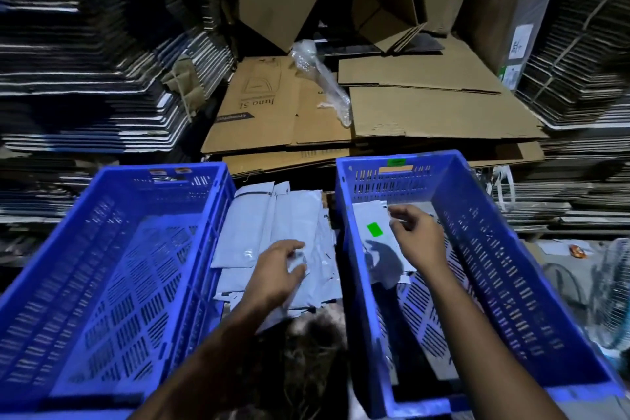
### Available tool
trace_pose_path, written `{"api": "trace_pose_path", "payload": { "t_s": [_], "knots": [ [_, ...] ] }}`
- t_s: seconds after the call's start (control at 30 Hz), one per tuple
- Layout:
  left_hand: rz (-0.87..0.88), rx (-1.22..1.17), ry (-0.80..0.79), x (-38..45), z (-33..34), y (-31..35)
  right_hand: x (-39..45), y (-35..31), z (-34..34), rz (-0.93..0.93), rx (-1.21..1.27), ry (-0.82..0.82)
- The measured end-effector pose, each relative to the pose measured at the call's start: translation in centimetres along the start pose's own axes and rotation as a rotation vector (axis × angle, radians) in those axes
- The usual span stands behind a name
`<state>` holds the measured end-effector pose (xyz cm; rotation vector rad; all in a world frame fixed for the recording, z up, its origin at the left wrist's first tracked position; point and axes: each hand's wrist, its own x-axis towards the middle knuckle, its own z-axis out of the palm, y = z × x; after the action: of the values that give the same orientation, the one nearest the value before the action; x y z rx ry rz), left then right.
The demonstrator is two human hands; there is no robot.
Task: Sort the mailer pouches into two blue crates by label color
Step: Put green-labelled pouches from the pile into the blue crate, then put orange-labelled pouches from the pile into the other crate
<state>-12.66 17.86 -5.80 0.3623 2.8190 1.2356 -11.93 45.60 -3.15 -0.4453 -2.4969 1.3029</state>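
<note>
Green-labelled pouch [375, 235] lies in right crate [511, 249]; right grip [417, 235] released, left grip [278, 269] unclear.

White flat plastic mailer pouches [272, 235] are lying heaped between two blue slotted plastic crates [112, 249], one green-labelled pouch [376, 232] lying inside the right crate [494, 249].

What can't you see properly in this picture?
- Labels of the pouches in the middle pile: hidden, most lie overlapped; the left hand covers some.
- Stickers on the left crate's rim: too small and blurred to read.
- Near end of the right crate: cut off by the bottom edge.
- Pouch under the right hand: partly shadowed.
</note>
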Motion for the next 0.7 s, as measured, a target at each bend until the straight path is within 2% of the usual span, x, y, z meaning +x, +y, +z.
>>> {"api": "trace_pose_path", "payload": {
  "t_s": [0.1, 0.27, 0.37, 0.47, 0.57, 0.63, 0.7],
  "knots": [
    [-0.109, 0.191, 0.107, 1.7, -2.4, -3.2, -4.9, -5.2, 0.8, -0.129, 0.147, 0.047],
    [-0.243, 0.545, 0.085, 4.5, -4.0, -6.9, -10.7, -8.9, 4.9, -0.187, 0.212, -0.131],
    [-0.210, 0.747, 0.019, 5.5, -3.8, -8.3, -12.6, -8.7, 6.8, -0.156, 0.179, -0.140],
    [-0.131, 0.845, -0.010, 5.9, -3.6, -8.8, -13.5, -8.4, 7.5, -0.120, 0.149, -0.148],
    [-0.145, 0.759, 0.029, 5.2, -4.4, -7.7, -13.8, -8.5, 7.5, -0.104, 0.130, -0.140],
    [-0.142, 0.523, 0.120, 4.4, -5.4, -6.3, -13.7, -8.9, 7.1, -0.098, 0.141, -0.136],
    [-0.128, 0.151, 0.210, 3.0, -6.7, -4.6, -13.5, -9.5, 6.8, -0.099, 0.165, -0.125]
  ]
}}
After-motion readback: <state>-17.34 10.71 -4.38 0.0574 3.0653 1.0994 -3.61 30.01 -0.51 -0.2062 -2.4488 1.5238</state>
